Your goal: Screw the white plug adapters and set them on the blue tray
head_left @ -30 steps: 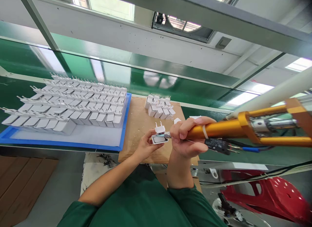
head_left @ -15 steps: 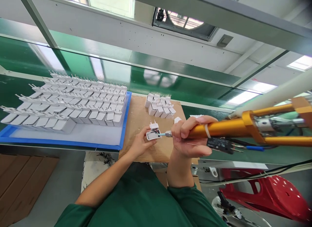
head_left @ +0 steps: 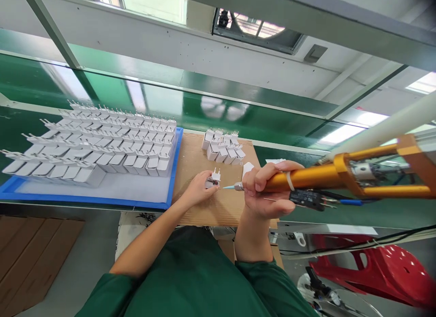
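My left hand (head_left: 200,188) grips a small white plug adapter housing (head_left: 212,182) over the cardboard, its two pins pointing up and away from me. Dark wires show at its open face. My right hand (head_left: 265,190) is wrapped round an orange glue dispenser (head_left: 306,180), which comes in from the right. The dispenser's pale blue nozzle (head_left: 229,187) points left at the adapter, with a small gap between them. A black switch (head_left: 306,200) sits under the dispenser's barrel, by my right thumb.
Rows of white plug adapters (head_left: 129,144) fill much of a blue-edged tray (head_left: 136,201) on the left. A smaller group of adapters (head_left: 225,146) stands at the back of the cardboard sheet (head_left: 190,158). A red plastic stool (head_left: 391,271) and cables (head_left: 368,244) are at the lower right.
The nozzle was at the adapter's open face and is now apart from it. My left hand has turned the adapter, so its open face shows less. My right hand has barely moved.
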A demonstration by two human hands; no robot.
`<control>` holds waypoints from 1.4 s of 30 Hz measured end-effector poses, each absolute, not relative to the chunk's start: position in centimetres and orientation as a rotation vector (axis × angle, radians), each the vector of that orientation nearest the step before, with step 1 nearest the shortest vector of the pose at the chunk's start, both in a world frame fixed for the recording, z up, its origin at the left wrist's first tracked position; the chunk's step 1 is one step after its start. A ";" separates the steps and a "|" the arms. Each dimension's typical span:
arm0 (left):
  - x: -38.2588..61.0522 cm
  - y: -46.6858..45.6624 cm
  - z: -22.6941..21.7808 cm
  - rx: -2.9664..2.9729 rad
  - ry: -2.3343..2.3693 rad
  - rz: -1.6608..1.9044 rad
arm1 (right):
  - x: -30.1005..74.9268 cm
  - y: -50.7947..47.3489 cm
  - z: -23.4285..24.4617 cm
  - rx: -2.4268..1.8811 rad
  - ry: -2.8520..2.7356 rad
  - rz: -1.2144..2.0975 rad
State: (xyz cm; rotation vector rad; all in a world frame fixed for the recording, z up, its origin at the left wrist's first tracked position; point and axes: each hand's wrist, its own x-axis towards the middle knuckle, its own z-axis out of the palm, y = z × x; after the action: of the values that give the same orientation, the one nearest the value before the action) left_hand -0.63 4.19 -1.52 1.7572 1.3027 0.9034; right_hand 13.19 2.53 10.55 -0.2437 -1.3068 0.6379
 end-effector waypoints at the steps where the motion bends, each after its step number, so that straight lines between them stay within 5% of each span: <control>1: -0.4 4.6 -1.5 1.784 1.315 0.892 | 13.3 2.5 10.5 -0.246 -1.305 0.635; 18: -1.1 3.7 -1.0 2.267 1.225 0.729 | 14.4 2.6 9.4 -0.309 -1.280 0.648; 42: -1.3 4.0 -1.6 1.820 1.067 0.916 | 14.7 2.9 9.0 -0.331 -1.277 0.643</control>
State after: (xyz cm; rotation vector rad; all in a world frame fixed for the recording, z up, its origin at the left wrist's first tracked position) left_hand -1.30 4.04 -1.57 1.8196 1.0666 0.9157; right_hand 14.74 2.88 9.01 -0.3308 -1.2765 0.6433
